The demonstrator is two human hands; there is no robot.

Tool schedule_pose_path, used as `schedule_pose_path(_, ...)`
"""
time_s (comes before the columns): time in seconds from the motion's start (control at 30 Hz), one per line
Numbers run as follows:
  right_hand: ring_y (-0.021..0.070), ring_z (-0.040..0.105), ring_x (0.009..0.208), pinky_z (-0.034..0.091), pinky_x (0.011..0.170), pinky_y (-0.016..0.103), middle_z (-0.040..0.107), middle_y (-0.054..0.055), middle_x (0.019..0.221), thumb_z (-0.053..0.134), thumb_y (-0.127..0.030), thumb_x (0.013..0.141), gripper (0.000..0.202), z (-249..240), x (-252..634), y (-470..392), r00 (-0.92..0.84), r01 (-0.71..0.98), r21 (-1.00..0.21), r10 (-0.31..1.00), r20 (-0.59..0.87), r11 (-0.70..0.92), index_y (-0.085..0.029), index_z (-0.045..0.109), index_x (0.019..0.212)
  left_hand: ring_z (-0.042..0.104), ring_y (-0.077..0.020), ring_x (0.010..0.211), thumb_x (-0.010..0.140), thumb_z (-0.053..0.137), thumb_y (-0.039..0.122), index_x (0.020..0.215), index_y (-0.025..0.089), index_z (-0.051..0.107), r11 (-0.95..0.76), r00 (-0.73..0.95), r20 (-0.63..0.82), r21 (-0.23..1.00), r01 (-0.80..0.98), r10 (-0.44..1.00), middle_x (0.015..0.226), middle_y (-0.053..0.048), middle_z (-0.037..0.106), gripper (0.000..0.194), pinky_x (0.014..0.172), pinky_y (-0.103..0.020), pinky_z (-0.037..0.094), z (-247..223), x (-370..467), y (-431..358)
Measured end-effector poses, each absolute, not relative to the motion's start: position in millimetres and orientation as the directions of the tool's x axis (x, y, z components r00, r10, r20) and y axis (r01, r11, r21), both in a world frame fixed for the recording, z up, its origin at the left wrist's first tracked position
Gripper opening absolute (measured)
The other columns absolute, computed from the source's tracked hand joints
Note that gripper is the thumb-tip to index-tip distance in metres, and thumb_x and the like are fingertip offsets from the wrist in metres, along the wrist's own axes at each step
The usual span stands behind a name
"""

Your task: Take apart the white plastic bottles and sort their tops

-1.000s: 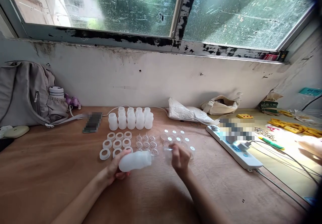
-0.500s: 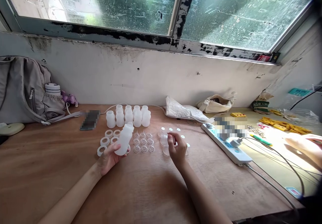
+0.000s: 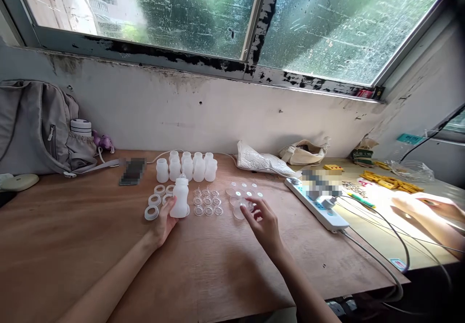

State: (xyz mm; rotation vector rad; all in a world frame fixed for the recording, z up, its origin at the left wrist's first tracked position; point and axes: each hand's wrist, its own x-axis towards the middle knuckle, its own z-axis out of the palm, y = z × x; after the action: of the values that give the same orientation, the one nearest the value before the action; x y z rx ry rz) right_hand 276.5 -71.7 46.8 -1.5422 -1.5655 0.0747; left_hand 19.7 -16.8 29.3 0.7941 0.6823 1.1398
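standing upright in the left hand (image 3: 167,220), whose fingers and thumb close around its lower side, a frosted baby bottle (image 3: 179,199) with a clear nipple (image 3: 183,176) on top sits left of the tabletop's middle, nearer the far edge. the right hand (image 3: 264,222) bends its thumb and fingers over clear round covers (image 3: 239,211); i cannot tell whether it pinches one. white collar rings (image 3: 151,212) lie beside the bottle on the left, clear ringed nipples (image 3: 208,211) on the right. more frosted bottles (image 3: 198,169) stand in rows toward the far edge. a grey backpack (image 3: 32,124) fills the far left corner; a white power strip (image 3: 319,211) runs along the right edge.
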Motion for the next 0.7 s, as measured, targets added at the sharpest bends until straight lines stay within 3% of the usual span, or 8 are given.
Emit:
schedule_pose_path(0.17,0.0143,0.054,0.058,0.045,0.054,0.028,0.056,0.005,0.083,0.054,-0.042,0.073,0.04,28,285,-90,0.209,0.833,-0.553,0.903,0.376,0.037,-0.019,0.049,0.105,0.057,-0.0158,0.074,0.072,0.059,0.035,0.1,0.018,0.053,0.218,0.244,-0.099,0.822,-0.527,0.965,0.09,-0.004,0.059,0.033,0.06,-0.025,0.044,30,20,-15)
schedule_pose_path(0.37,0.0169,0.056,0.062,0.045,0.058,0.031,0.057,0.006,0.086,0.052,-0.041,0.073,0.039,12,287,-86,0.244,0.829,-0.557,0.924,0.294,-0.042,-0.019,0.046,0.104,0.057,-0.015,0.072,0.065,0.066,0.032,0.104,0.017,0.055,0.181,0.251,-0.062,0.854,-0.487,0.966,0.086,-0.003,0.061,0.044,0.06,-0.023,0.042,33,19,-18)
schedule_pose_path(0.47,0.0201,0.057,0.069,0.045,0.059,0.033,0.058,0.007,0.089,0.051,-0.043,0.073,0.04,13,287,-83,0.237,0.857,-0.514,0.914,0.329,-0.037,-0.02,0.046,0.105,0.056,-0.0153,0.071,0.066,0.064,0.032,0.105,0.016,0.055,0.153,0.251,-0.035,0.87,-0.469,0.967,0.087,-0.004,0.062,0.043,0.061,-0.023,0.041,33,19,-18)
schedule_pose_path(0.57,0.023,0.055,0.078,0.044,0.065,0.036,0.058,0.009,0.091,0.053,-0.044,0.073,0.039,20,285,-82,0.208,0.892,-0.452,0.861,0.463,0.028,-0.02,0.048,0.103,0.056,-0.016,0.07,0.068,0.059,0.035,0.104,0.014,0.056,0.141,0.246,-0.03,0.885,-0.445,0.969,0.088,-0.006,0.063,0.041,0.059,-0.024,0.04,32,18,-19)
schedule_pose_path(0.7,0.021,0.055,0.077,0.044,0.067,0.034,0.058,0.009,0.089,0.05,-0.04,0.077,0.03,40,263,-72,0.177,0.838,-0.524,0.834,0.523,0.151,-0.019,0.051,0.099,0.056,-0.0168,0.069,0.071,0.054,0.038,0.102,0.015,0.057,0.109,0.245,-0.018,0.925,-0.365,0.969,0.089,-0.006,0.063,0.04,0.058,-0.024,0.039,31,17,-21)
